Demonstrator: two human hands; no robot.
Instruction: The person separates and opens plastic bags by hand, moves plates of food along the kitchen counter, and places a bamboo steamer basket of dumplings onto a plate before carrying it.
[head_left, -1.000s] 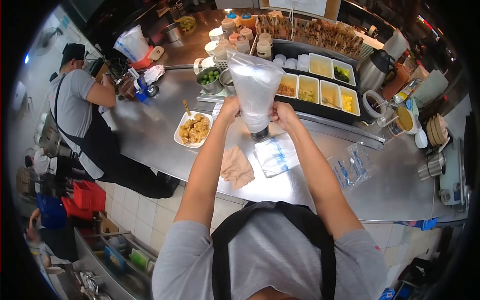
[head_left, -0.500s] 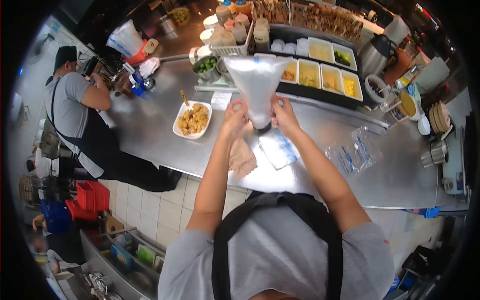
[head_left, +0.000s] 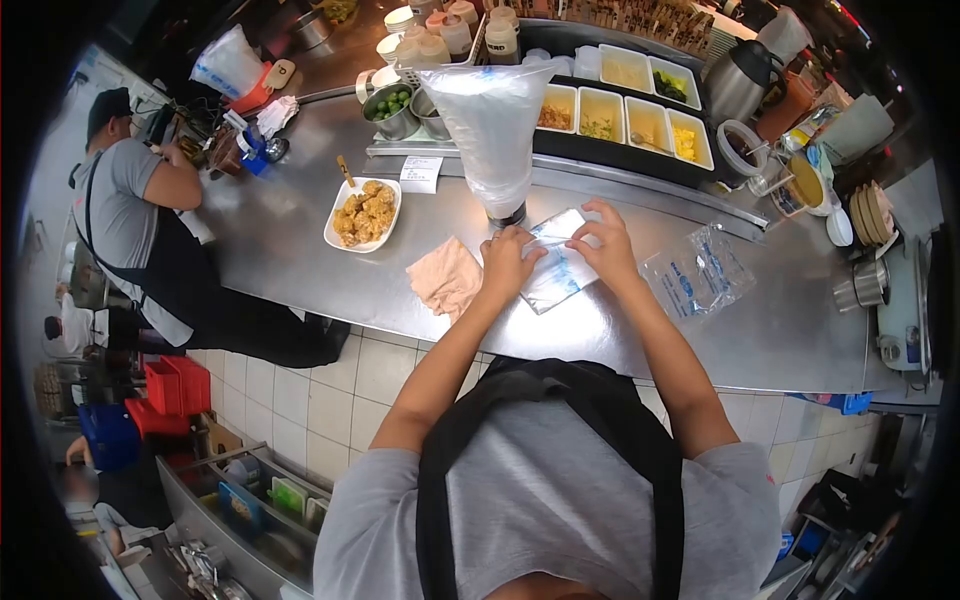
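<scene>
Film with blue print [head_left: 560, 280] lay flat on the steel counter [head_left: 800, 330], and we took it as the landmark. We could not tell whether it was one sheet or several.

Our left hand [head_left: 507, 260] rested at its left edge, fingers close together and bent. Our right hand [head_left: 607, 247] arched over its right edge, fingers spread. We could not tell whether either hand pinched a layer between them.

Just beyond the film and slightly left stood a tall plastic bag [head_left: 495, 140], upright over a dark base. A tan cloth [head_left: 445, 276] lay to the film's left; a crumpled clear bag [head_left: 698, 274] lay to its right.

Handling notes, our judgement: such thin plastic probably clung to itself, so light rubbing with the fingertips seemed better than a hard pull. We favoured steady left-hand pressure as an anchor against sliding, with the right doing the fine work. We also advised short, low movements, since a knock could topple the tall bag.
</scene>
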